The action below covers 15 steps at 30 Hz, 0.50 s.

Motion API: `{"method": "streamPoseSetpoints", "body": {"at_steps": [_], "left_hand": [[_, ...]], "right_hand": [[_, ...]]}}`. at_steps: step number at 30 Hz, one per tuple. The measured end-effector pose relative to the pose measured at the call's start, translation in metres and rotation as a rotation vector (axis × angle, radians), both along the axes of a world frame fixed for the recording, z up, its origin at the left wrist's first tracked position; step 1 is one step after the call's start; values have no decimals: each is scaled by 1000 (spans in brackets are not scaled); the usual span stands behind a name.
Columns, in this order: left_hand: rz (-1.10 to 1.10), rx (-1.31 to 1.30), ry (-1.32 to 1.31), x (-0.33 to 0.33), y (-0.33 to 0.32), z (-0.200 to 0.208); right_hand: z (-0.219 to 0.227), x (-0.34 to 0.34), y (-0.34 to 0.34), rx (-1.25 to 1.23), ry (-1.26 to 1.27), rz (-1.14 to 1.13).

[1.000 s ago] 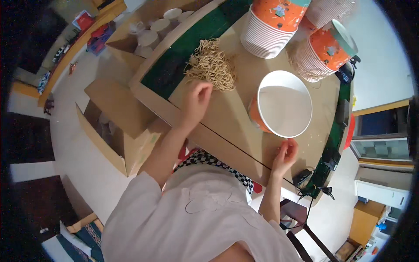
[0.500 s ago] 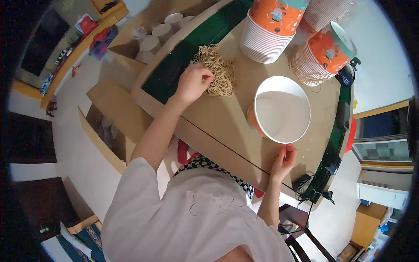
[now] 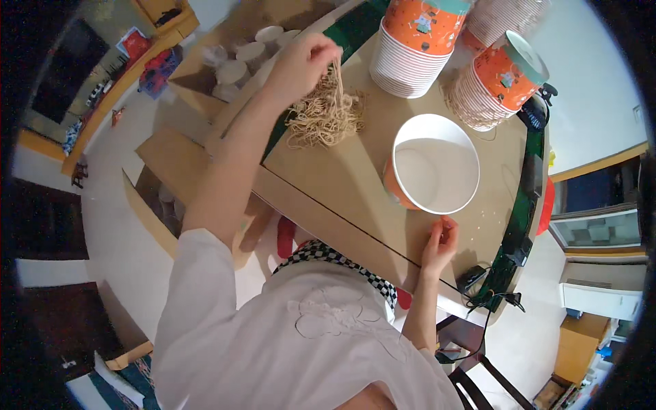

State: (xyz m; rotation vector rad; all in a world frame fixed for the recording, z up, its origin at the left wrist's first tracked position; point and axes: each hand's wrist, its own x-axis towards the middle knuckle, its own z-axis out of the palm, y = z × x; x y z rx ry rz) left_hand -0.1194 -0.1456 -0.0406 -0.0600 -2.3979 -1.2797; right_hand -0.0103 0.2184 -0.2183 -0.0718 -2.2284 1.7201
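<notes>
A tangled pile of thin tan looped strands, which look like rubber bands (image 3: 326, 121), lies at the far left of the cardboard-topped table (image 3: 335, 184). My left hand (image 3: 305, 66) is raised over it in a pinch, and a few strands stretch from the fingertips down to the heap. A large paper bucket (image 3: 437, 164), white inside with an orange outer side, stands tilted toward me in the middle, and its inside looks bare. Just in front of its rim, my right hand (image 3: 439, 247) rests at the near side with loosely curled, parted fingers and nothing visible in them.
Tall stacks of nested orange-printed buckets (image 3: 413, 58) stand at the back, with another stack (image 3: 488, 89) lying slanted at the right. Black cables and an adapter (image 3: 471, 279) sit on the right edge. Open cardboard boxes (image 3: 195, 85) holding white cups stand at the left.
My left hand has risen up and away from the pile, drawing out strands pinched in its fingers. The right hand has barely moved.
</notes>
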Motion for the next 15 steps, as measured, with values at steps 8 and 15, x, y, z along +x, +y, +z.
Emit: {"method": "streamPoseSetpoints", "body": {"at_steps": [8, 15], "left_hand": [[-56, 322, -80, -39, -40, 107], [-113, -224, 241, 28, 10, 145]], "right_hand": [[-8, -2, 6, 16, -22, 38], [-5, -2, 4, 38, -35, 77]]}}
